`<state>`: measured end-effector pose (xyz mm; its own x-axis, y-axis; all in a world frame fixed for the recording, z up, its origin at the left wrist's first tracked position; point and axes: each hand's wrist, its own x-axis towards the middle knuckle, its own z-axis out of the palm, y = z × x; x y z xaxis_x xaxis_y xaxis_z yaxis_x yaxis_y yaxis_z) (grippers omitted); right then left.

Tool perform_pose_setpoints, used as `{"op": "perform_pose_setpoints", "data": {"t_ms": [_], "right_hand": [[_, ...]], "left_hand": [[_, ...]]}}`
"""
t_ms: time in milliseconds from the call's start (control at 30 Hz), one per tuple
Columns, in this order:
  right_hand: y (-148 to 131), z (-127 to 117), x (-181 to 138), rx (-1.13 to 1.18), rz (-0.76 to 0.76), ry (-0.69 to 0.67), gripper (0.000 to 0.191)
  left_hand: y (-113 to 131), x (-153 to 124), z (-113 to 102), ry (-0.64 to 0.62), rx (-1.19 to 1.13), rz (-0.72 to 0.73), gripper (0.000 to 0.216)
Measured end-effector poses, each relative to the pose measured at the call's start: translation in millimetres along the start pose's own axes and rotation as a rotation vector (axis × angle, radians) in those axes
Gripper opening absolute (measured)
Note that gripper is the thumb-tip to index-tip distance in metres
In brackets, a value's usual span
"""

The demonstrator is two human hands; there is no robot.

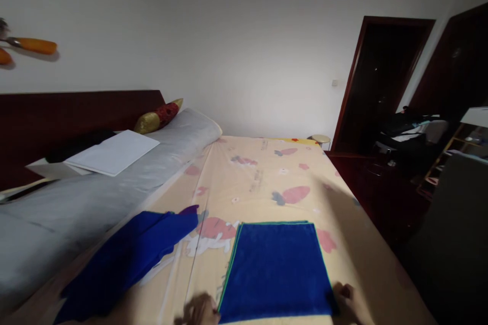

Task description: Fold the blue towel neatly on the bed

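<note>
Head view: a plush blue towel [276, 269], folded square with a green edge, is pinned flat on the printed bedsheet [263, 172]; its near corners are pressed by the left hand [200, 311] and right hand [348, 304], both partly cut off; a crumpled blue cloth [129, 259] lies left

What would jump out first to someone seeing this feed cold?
The folded blue towel lying flat on the strawberry-print bedsheet, near the bottom edge, with the left hand and right hand at its two near corners. To its left lies a crumpled blue cloth, beside the grey bedding.
</note>
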<state>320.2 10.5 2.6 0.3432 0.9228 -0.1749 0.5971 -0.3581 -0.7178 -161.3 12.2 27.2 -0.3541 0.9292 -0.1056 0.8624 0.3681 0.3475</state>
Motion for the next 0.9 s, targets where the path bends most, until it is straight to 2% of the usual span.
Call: {"op": "perform_pose_setpoints", "data": {"t_ms": [67,133,200,300,400,500,600,667,800,833,900], "right_hand": [[-9.3,-0.6,0.9,-0.002,-0.102,0.021,0.035],[-23.9,10.9,-2.0,-0.035,-0.262,0.043,0.047],[-41.9,36.3,-7.2,-0.104,-0.416,0.008,0.056],[-67.2,90.1,-8.9,-0.225,-0.521,-0.116,0.057],[-83.8,137.9,8.9,-0.325,-0.532,-0.177,0.053],[-93.0,161.5,42.9,-0.339,-0.568,-0.215,0.053],[-97.5,159.6,78.7,-0.291,-0.621,-0.173,0.049],[-97.7,146.9,101.2,-0.248,-0.575,-0.055,0.048],[-92.1,107.3,145.9,-0.14,-0.199,0.225,0.055],[-90.2,97.6,156.4,-0.124,-0.135,0.241,0.055],[-87.2,82.3,174.3,-0.109,-0.101,0.211,0.05]], "left_hand": [[22.7,-1.4,10.6,0.057,0.065,0.009,0.042],[54.1,-6.7,28.5,0.095,0.094,0.116,0.055],[88.7,-13.4,51.0,0.08,0.052,0.329,0.059],[131.5,-15.0,83.8,-0.001,-0.031,0.562,0.06],[151.8,5.8,104.7,-0.14,-0.023,0.601,0.06],[150.6,45.5,110.2,-0.226,0.019,0.624,0.06],[138.2,87.6,100.0,-0.129,0.052,0.608,0.056],[129.2,111.4,85.3,-0.014,0.096,0.531,0.053],[117.4,150.4,48.9,0.176,0.233,0.375,0.046],[115.9,159.2,41.4,0.209,0.256,0.342,0.044],[113.6,175.7,31.1,0.249,0.273,0.271,0.041]]}}
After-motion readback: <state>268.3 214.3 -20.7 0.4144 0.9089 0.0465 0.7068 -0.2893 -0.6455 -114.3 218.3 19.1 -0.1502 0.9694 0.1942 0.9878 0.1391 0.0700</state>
